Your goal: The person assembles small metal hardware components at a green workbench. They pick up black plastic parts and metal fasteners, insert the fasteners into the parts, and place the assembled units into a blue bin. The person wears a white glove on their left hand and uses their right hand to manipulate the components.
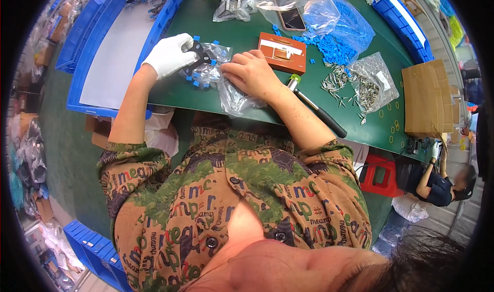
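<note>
My left hand [172, 57], in a white glove, grips a black plastic part [197, 60] with small blue pieces fitted at its ends. Under and beside that part, a crinkled clear plastic bag [234, 97] spreads toward the table's near edge. Bare and curled, my right hand [252, 73] presses its closed fingers on the bag, just right of the black part. A hammer [319, 112] with a black handle and a green-tipped head lies by my right forearm. Beyond that hand sits a reddish-brown box [282, 52] with white and tan pieces on it.
Blue plastic pieces [334, 45] and metal pins [337, 81] are heaped on the green table [242, 34], partly in clear bags. A phone [292, 20] lies at the back. A blue tray [77, 104] stands left, a cardboard box [424, 99] right. Another person [437, 186] sits far right.
</note>
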Available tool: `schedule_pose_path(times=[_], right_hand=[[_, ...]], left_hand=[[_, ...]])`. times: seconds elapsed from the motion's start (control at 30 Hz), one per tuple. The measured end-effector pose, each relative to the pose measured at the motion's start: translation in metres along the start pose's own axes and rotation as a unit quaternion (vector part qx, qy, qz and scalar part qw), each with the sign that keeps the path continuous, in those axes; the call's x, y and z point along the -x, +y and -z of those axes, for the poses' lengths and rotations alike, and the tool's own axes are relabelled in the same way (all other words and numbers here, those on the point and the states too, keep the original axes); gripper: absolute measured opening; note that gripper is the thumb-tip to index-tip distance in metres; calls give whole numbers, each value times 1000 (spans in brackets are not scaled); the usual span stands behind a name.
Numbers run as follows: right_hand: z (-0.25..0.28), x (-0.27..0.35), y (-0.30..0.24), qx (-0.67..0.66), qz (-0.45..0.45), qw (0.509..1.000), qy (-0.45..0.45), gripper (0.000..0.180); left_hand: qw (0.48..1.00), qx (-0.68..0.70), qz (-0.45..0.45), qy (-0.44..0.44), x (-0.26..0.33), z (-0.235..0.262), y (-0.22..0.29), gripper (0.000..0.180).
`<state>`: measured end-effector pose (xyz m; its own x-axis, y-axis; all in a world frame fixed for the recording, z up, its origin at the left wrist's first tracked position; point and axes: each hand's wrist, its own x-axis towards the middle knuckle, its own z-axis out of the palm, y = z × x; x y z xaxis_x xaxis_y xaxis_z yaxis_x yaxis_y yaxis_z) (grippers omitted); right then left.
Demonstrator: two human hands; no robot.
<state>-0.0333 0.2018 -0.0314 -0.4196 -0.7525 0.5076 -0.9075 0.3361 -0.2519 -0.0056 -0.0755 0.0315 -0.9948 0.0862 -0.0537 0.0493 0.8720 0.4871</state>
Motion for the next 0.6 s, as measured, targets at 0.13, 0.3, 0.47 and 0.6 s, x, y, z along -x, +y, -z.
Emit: schedule_pose_path(times=[0.13,0.3,0.47,0.6], right_hand=[[0,-2,-1,-6,-11,1000,-3,17],[-6,0,3,3,-7,1000,-4,20],[-3,-6,-2,1,-28,998,55,29],[-6,-4,-6,0,1,1000,19,32]], left_hand=[[996,83,11,19,9,3,-21,26],[945,325,25,-30,19,0,-35,36],[953,296,24,-58,9,-9,-46,24],[956,294,13,-16,3,-21,-49,25]])
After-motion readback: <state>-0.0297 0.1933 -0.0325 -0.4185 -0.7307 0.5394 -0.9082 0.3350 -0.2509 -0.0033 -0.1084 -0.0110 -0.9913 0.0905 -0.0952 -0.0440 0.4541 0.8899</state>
